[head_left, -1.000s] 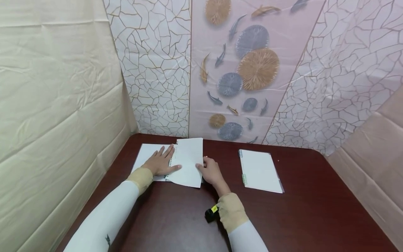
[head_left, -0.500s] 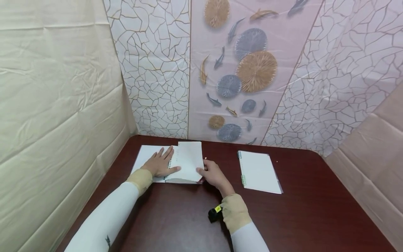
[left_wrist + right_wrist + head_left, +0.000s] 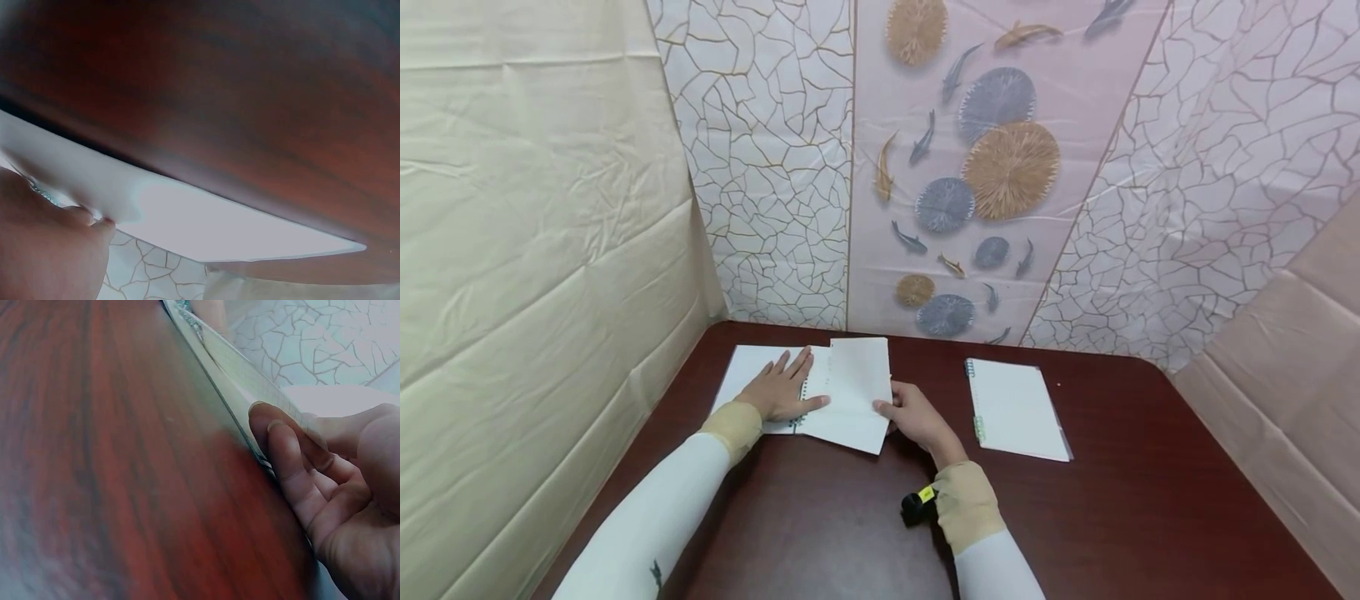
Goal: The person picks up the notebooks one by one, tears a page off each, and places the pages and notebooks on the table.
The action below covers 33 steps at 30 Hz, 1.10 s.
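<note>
An open spiral notebook lies at the table's far left. My left hand rests flat on it with straight fingers, beside the spiral binding. A white lined page slants across the notebook's right half and reaches past its near edge. My right hand pinches that page at its right edge. In the right wrist view my curled fingers sit against the page's edge. The left wrist view shows the heel of my left hand on white paper.
A second spiral notebook, showing a blank page, lies to the right on the dark red-brown table. Patterned and beige sheets wall in the table at the back and on both sides. A black and yellow device sits at my right wrist.
Half a second ago the page was raised off the notebook. Now it lies lower, shifted slightly right and nearer to me, with the right hand. The left hand has stayed in place.
</note>
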Each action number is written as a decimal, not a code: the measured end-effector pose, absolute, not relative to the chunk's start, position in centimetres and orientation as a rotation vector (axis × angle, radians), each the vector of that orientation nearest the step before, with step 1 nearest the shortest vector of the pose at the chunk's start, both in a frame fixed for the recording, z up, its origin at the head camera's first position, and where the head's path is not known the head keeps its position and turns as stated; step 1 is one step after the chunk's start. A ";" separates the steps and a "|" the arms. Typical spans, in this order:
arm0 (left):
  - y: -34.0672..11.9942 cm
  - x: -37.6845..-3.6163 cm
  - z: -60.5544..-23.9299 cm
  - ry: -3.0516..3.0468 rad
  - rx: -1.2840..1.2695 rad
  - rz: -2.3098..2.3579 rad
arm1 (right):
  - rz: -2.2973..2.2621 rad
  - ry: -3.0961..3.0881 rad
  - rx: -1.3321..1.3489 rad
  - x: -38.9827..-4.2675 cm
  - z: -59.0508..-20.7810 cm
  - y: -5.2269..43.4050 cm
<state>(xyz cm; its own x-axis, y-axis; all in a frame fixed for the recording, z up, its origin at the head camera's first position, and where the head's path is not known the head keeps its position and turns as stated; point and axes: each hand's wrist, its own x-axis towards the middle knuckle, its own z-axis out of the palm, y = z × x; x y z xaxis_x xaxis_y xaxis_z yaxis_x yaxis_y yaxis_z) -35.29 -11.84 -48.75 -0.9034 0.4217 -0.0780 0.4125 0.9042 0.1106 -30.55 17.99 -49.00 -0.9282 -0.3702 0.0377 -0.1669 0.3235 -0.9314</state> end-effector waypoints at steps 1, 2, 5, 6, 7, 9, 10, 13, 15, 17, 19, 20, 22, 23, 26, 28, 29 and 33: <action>-11.9 -35.3 -48.8 2.966 0.655 0.147 | -1.657 2.398 -0.487 -30.6 -49.1 18.2; -12.0 -35.2 -48.8 2.965 0.655 0.145 | -1.663 2.392 -0.473 -30.7 -49.2 18.4; -12.1 -35.1 -48.8 2.960 0.657 0.144 | -1.697 2.356 -0.426 -30.8 -49.3 18.9; -12.1 -35.2 -48.8 2.960 0.657 0.147 | -1.712 2.338 -0.418 -30.8 -49.3 19.0; -12.1 -35.2 -48.9 2.960 0.658 0.151 | -1.729 2.323 -0.408 -30.9 -49.3 19.1; -12.0 -35.2 -48.9 2.959 0.653 0.146 | -1.759 2.314 -0.367 -30.9 -49.3 19.1; -12.1 -35.3 -48.9 2.957 0.652 0.147 | -1.768 2.324 -0.345 -30.9 -49.2 19.1; -12.2 -35.4 -49.1 2.957 0.651 0.161 | -1.796 2.393 -0.264 -31.1 -49.0 19.1; -12.2 -35.6 -49.4 2.957 0.642 0.151 | -1.808 2.462 -0.204 -31.2 -48.8 19.4; -12.3 -35.9 -49.7 2.958 0.644 0.155 | -1.820 2.527 -0.148 -31.3 -48.6 19.7; -12.2 -36.1 -50.1 2.954 0.642 0.139 | -1.827 2.576 -0.090 -31.4 -48.4 20.1; -12.1 -36.2 -50.3 2.948 0.640 0.126 | -1.816 2.603 -0.066 -31.5 -48.3 20.3; -12.0 -36.3 -50.4 2.938 0.639 0.117 | -1.786 2.633 -0.035 -31.6 -48.2 20.8; -11.9 -36.2 -50.4 2.937 0.638 0.109 | -1.769 2.644 -0.027 -31.7 -48.2 21.0; -11.8 -36.0 -49.9 2.947 0.638 0.120 | -1.719 2.650 -0.024 -32.1 -47.9 21.7; -11.8 -35.7 -49.5 2.960 0.642 0.139 | -1.701 2.643 -0.027 -32.6 -47.7 22.2; -11.7 -35.6 -49.3 2.965 0.645 0.146 | -1.686 2.643 -0.030 -32.9 -47.5 22.4; -11.8 -35.4 -48.6 2.974 0.631 0.119 | -1.589 2.680 -0.073 -34.1 -46.8 23.4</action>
